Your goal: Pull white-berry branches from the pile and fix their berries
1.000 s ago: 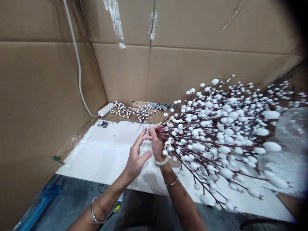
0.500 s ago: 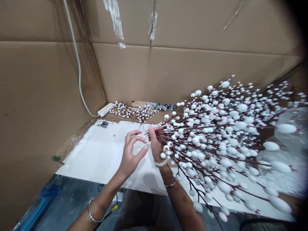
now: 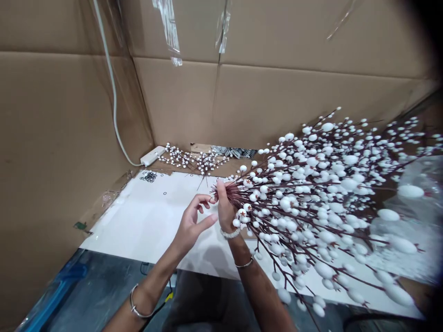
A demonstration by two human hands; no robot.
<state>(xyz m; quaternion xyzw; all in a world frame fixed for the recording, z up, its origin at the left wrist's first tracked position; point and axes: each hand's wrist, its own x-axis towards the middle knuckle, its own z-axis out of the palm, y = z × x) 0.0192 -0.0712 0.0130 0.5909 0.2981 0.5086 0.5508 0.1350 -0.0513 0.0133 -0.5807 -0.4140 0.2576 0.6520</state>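
Now right hand (image 3: 224,207) grips berry branches (image 3: 304,193) — left hand (image 3: 190,226) just beside.

A dense bunch of white-berry branches (image 3: 311,193) on dark reddish-brown stems fans out to the right, its bristling stem ends gathered in the right hand (image 3: 225,207).

Creased brown cardboard panels (image 3: 263,101) line the space from 9 to 2 o'clock, with clear tape strips (image 3: 168,27) hanging at 12 and a white cable (image 3: 112,97) running down at 11 to a white power adapter (image 3: 152,156). A white surface (image 3: 145,216) lies ahead, and a dark grey floor (image 3: 97,286) with a blue plastic strip (image 3: 58,276) shows at 7 o'clock.
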